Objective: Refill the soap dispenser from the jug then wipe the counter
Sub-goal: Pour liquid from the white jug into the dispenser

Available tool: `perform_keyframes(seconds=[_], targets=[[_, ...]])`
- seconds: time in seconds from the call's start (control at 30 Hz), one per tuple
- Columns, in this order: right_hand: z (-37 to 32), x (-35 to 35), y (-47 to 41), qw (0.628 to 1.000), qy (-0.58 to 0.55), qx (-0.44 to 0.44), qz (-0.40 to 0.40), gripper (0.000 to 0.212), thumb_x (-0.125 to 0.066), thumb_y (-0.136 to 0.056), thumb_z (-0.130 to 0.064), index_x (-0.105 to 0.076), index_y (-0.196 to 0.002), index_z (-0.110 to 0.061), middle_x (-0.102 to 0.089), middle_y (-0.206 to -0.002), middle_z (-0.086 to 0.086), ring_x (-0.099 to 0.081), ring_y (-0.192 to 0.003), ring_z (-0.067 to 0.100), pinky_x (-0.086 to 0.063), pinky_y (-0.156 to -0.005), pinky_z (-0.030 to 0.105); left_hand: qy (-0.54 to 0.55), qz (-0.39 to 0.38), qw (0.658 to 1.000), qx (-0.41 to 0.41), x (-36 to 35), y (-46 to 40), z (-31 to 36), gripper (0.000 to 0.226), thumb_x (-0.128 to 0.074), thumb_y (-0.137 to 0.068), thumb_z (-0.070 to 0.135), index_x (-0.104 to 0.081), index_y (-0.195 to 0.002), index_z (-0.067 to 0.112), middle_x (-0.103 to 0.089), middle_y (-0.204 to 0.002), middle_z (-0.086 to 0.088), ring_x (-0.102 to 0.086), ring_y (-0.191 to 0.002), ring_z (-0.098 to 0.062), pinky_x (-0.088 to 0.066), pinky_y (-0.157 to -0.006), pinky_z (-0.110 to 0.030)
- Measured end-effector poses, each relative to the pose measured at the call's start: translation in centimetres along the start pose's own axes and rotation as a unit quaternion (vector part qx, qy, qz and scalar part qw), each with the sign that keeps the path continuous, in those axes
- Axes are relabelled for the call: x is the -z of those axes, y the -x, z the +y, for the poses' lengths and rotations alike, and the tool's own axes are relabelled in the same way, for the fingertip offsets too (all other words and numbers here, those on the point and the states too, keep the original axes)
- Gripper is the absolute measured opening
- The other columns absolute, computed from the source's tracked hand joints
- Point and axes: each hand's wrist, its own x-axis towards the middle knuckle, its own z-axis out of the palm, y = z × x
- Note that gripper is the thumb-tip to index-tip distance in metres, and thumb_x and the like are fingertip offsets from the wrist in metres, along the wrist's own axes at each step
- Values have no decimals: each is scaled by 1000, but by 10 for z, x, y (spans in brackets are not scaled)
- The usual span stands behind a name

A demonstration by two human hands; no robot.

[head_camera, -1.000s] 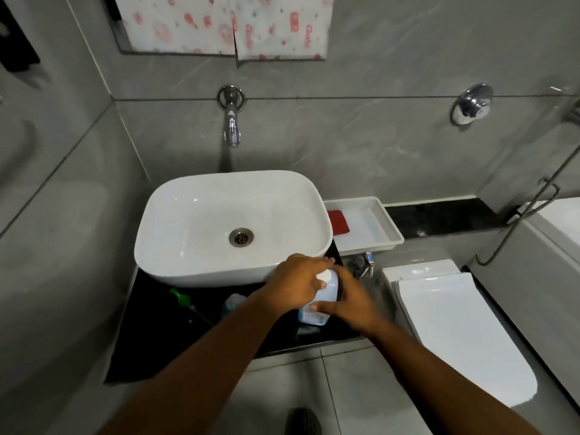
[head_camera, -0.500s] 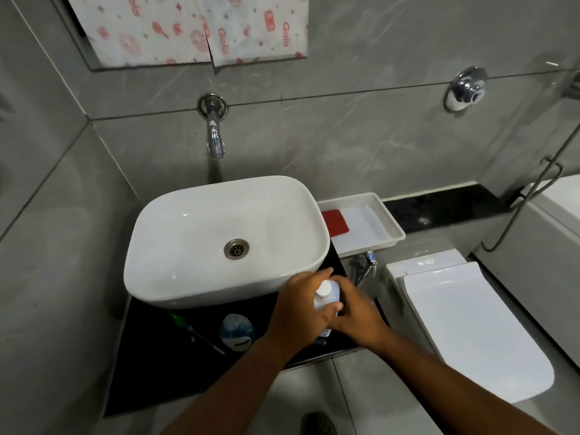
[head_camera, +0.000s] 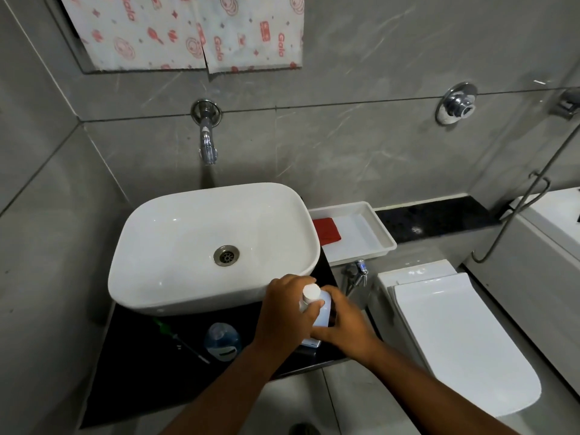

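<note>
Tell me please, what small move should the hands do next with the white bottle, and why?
Probably twist the white cap off. Both the left hand and the right hand grip the white bottle upright on the black counter, and the cap looks still on, so nothing can pour yet.

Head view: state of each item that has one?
White bottle: capped, upright, both hands on it.
Left hand: gripping bottle.
Right hand: gripping bottle.
Blue bottle: standing on counter, untouched.
Tap: no water running.
Basin: empty.
Toilet lid: closed.
</note>
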Motion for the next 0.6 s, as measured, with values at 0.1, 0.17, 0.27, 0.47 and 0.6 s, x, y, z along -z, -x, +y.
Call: perform_keyframes(seconds=[0.1, 0.17, 0.27, 0.47, 0.6], targets=[[5, 12, 3, 1000, -10, -10, 15, 66, -87, -54, -42, -49, -108, -44, -61, -108, -14, -62, -97, 3, -56, -71, 19, 31, 66, 993, 90, -2, -1, -5, 32, -73, -78, 24, -67, -107, 11, -69, -103, -4, -61, -92, -15, -47, -84, -26], [12, 23, 7, 999, -25, -26, 27, 66, -90, -53, -36, -51, -106, -43, -63, -106, -13, -63, -95, 1, -54, -70, 17, 48, 52, 984, 165, -8, 4, -16, 31, -71, -80, 19, -66, -110, 13, -68, -108, -5, -63, -97, -20, -51, -86, -30], [20, 37, 12, 998, -27, -42, 36, 69, -91, -54, -32, -51, -108, -42, -63, -108, -14, -60, -97, -6, -52, -71, 12, 39, -27, 972, 231, -27, 12, -35, 37, -69, -82, 17, -63, -118, 14, -66, -119, -7, -61, -111, -24, -49, -97, -34], [33, 44, 16, 997, -52, -59, 17, 75, -91, -57, -27, -48, -117, -44, -60, -115, -21, -58, -106, -3, -54, -78, 16, -57, -142, 964, 216, -73, 1, -56, 42, -66, -84, 22, -58, -125, 19, -63, -125, -5, -54, -120, -26, -43, -101, -35], [41, 40, 17, 996, -54, -68, 10, 73, -89, -62, -20, -46, -116, -44, -57, -123, -18, -55, -114, 1, -52, -86, 15, -104, -159, 965, 182, -87, -6, -67, 33, -60, -85, 20, -62, -118, 20, -65, -119, -4, -55, -114, -26, -43, -97, -32]])
